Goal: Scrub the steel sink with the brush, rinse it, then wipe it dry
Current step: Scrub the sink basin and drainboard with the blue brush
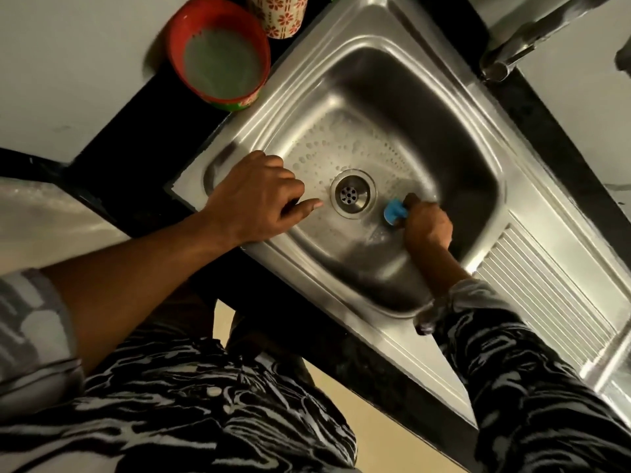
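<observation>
While our right hand (pixel 426 228) clenches the blue brush (pixel 394 213) on the sink (pixel 409 97) floor just right of the drain (pixel 353 193), our left hand (pixel 252 196) rests loose on the left rim; suds (pixel 327 145) suggest scrubbing is underway, with rinsing and drying yet to do

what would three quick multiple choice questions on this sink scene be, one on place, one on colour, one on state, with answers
1. Where is the brush?
A on a shelf; B in the sink beside the drain; C on the floor
2. What colour is the rim of the tub beside the sink?
A red; B yellow; C white
3. How is the sink floor?
A dry; B beaded with droplets; C full of water

Answers: B, the right hand holds it down next to the drain; A, the rim shows red; B, droplets ring the drain.
</observation>
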